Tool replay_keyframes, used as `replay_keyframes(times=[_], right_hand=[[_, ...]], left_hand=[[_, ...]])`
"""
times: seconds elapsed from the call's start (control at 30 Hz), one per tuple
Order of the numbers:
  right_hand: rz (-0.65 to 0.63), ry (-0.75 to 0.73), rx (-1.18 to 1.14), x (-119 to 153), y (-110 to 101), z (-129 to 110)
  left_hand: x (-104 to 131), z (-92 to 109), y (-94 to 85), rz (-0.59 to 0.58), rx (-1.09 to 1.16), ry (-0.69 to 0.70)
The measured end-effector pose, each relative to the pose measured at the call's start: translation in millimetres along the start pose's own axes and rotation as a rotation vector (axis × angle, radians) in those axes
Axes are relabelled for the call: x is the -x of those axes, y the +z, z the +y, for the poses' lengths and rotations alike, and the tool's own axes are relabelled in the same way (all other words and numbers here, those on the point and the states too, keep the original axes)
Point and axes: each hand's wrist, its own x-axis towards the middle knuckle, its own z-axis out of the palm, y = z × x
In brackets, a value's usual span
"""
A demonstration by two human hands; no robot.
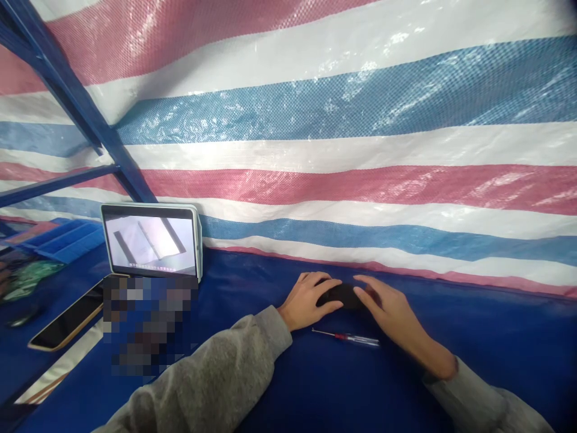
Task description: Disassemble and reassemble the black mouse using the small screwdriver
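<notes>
A small, dark, rounded object that looks like a computer mouse [343, 296] lies on the blue surface between my hands. My left hand [310, 299] curls around its left end, with the thumb along the near side and the fingers over the far side. At the right end, my right hand [384, 304] holds it between thumb and fingers; the palm side is partly hidden. Just in front of the object lies a screwdriver [356, 340] with a clear handle, a red collar and a thin metal shaft pointing left. Neither hand touches it.
To the left, a tablet [151, 240] in a pale case stands upright, showing a picture. A phone [67, 316] lies in front of it. Blue compartment trays [67, 239] sit farther left. Striped plastic sheeting [342, 186] hangs behind the blue table [315, 391], beside a blue metal frame [76, 99].
</notes>
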Motion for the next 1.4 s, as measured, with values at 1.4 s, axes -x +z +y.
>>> replay_keyframes(times=[1.4], right_hand=[[-0.154,-0.064,0.096,-28,-97,-72]], left_hand=[[0,-3,1.8,0.294,0.162,0.111]])
